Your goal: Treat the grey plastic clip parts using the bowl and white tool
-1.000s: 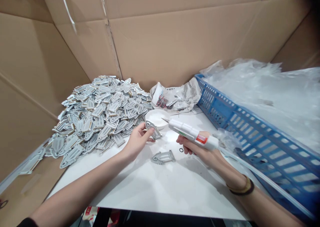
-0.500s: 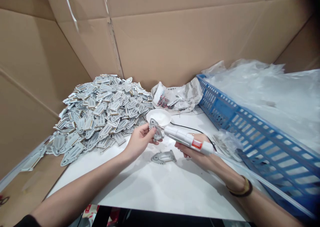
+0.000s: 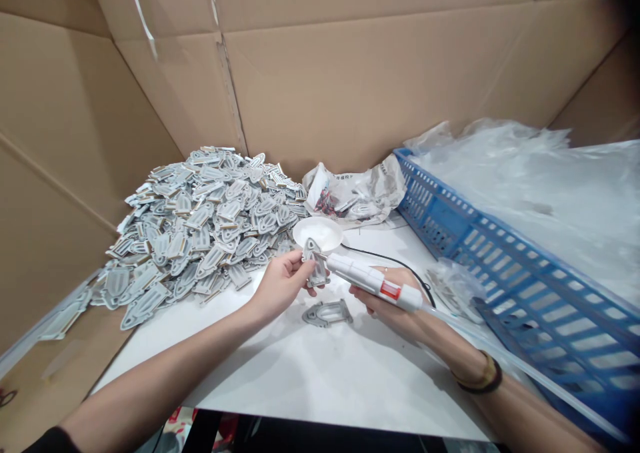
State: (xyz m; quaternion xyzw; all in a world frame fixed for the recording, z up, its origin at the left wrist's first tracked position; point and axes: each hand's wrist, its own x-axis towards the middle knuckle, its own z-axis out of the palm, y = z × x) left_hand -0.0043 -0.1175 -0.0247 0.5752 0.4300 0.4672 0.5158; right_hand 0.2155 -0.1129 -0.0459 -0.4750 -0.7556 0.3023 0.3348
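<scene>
My left hand (image 3: 286, 280) pinches a small grey frame-like part (image 3: 314, 266) with a pointed end, held upright above the table. My right hand (image 3: 393, 306) grips a white glue gun (image 3: 367, 278) with a red patch, and a long translucent stick (image 3: 525, 366) runs out of its rear. The glue gun's thin tip points at the held part's right edge; whether they touch I cannot tell. Just below lies a second grey part (image 3: 328, 314), flat on the white table (image 3: 310, 380). Behind the held part sits a round white dish (image 3: 325, 232).
A large heap of similar grey parts (image 3: 210, 220) fills the left side. At the back a crumpled bag (image 3: 370, 193) holds small pieces. A blue crate (image 3: 480, 246) with clear plastic bags stands right. A black cord (image 3: 395, 258) crosses the table; cardboard walls (image 3: 375, 86) enclose it.
The held grey part has turned more upright and shifted slightly right and down. The glue gun's tip stays beside it, with the gun body rolled or shifted a little.
</scene>
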